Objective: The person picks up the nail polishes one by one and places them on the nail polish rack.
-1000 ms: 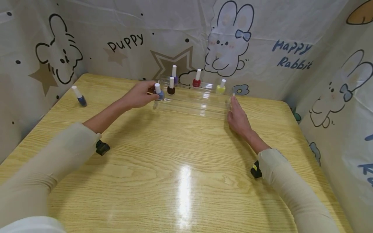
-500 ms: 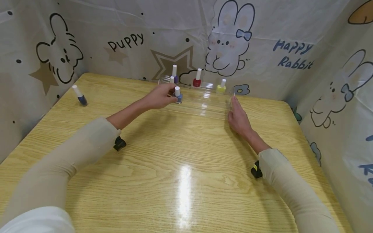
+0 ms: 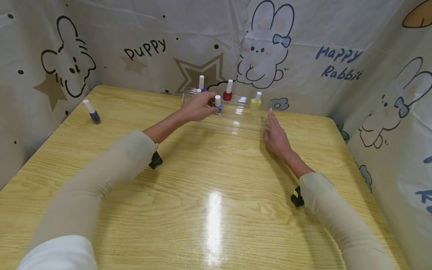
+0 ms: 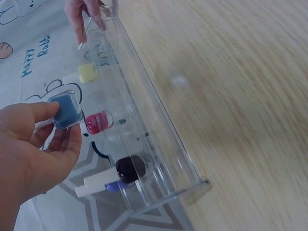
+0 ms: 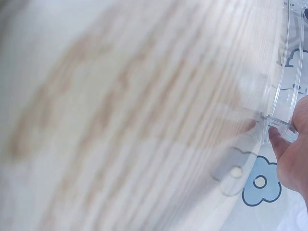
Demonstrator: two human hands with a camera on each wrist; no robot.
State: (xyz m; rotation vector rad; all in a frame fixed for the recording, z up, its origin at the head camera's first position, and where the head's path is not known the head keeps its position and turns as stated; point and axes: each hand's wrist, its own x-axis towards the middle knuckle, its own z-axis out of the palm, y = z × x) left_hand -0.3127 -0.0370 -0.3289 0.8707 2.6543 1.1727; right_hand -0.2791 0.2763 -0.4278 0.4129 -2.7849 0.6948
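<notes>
My left hand (image 3: 200, 108) pinches a blue nail polish bottle (image 3: 218, 108) with a white cap, held upright over the clear stepped display rack (image 3: 236, 129). In the left wrist view, the blue bottle (image 4: 68, 111) sits between thumb and fingers, apart from the rack. My right hand (image 3: 277, 138) grips the rack's right end. On the rack stand a red bottle (image 3: 227, 95), a yellow bottle (image 3: 256, 102) and a purple bottle (image 3: 202, 89). A black bottle (image 4: 131, 169) is in front of the purple one, mostly hidden by my left hand in the head view.
A dark blue nail polish bottle (image 3: 94, 116) stands alone at the left of the wooden table (image 3: 216, 172). Printed cloth (image 3: 202, 33) hangs behind and beside the table. Black wrist cameras hang under both sleeves.
My left hand has carried the blue bottle rightward along the rack, from its left end past the black bottle, which it now mostly covers. My right hand has stayed at the rack's right end.
</notes>
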